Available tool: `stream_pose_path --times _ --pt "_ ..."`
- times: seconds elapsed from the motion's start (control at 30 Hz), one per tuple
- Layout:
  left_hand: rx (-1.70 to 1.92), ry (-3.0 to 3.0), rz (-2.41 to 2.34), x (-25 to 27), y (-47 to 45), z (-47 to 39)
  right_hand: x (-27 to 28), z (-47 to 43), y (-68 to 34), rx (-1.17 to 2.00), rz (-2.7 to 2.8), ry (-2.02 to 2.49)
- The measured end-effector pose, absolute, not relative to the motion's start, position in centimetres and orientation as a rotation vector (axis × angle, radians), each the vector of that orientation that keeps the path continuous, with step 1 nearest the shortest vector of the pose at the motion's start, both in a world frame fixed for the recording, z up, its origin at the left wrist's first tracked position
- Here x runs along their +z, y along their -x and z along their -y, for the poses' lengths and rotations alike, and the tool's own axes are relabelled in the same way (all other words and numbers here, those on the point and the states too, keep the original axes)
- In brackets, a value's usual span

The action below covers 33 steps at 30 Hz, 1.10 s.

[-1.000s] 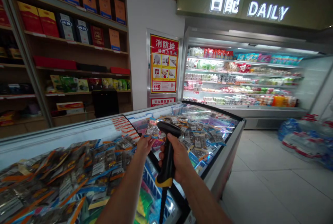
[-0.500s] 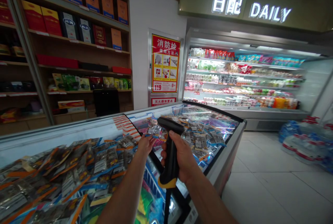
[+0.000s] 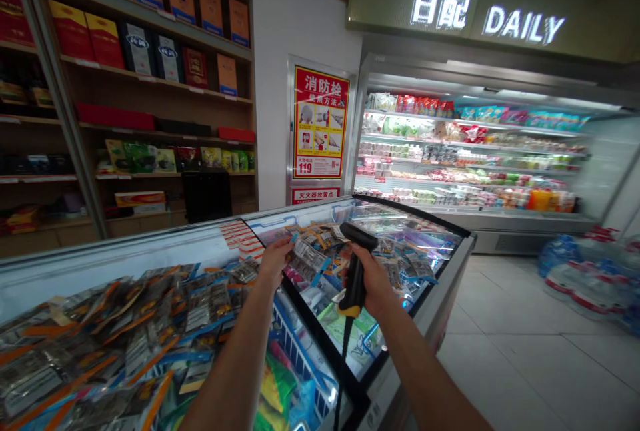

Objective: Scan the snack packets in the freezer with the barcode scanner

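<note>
A black and yellow barcode scanner (image 3: 355, 277) with a cable hanging down is gripped by my right hand (image 3: 373, 277), its head tilted up to the left. My left hand (image 3: 277, 261) pinches the edge of a small clear packet (image 3: 309, 256) with blue trim, held over the freezer's glass lid. More such packets (image 3: 400, 261) lie on the glass behind the scanner. To the left, a large heap of similar packets (image 3: 135, 324) with orange and blue edges fills the freezer's left part.
The chest freezer (image 3: 440, 297) has a black-framed sliding lid; a blue wire basket (image 3: 300, 351) shows below it. Shelves of boxes (image 3: 140, 51) stand at the left back, a lit refrigerated display (image 3: 465, 151) at the right back. Bottled water packs (image 3: 580, 284) sit on the floor at right.
My right hand has moved right with the scanner, away from my left hand. The packet in my left hand now shows more fully, its printed face turned up.
</note>
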<state>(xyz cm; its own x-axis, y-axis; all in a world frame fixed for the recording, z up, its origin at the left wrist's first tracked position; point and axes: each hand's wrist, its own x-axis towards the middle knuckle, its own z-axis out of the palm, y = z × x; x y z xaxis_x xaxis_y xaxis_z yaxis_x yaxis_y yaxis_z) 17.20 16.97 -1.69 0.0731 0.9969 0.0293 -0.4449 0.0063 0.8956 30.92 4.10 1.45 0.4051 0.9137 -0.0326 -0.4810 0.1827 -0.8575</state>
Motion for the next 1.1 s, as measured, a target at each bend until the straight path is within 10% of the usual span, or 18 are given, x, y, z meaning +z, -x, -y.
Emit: stream_pose_path --times 0.53,1.1 --pt "0.883 -1.066 -0.533 -1.4 -20.1 -14.2 -0.2 -7.5 -30.2 1.240 0.301 0.770" --pt "1.422 -0.811 -0.980 -4.1 -16.6 -18.8 0.3 -1.9 -28.7 1.449 0.819 1.036"
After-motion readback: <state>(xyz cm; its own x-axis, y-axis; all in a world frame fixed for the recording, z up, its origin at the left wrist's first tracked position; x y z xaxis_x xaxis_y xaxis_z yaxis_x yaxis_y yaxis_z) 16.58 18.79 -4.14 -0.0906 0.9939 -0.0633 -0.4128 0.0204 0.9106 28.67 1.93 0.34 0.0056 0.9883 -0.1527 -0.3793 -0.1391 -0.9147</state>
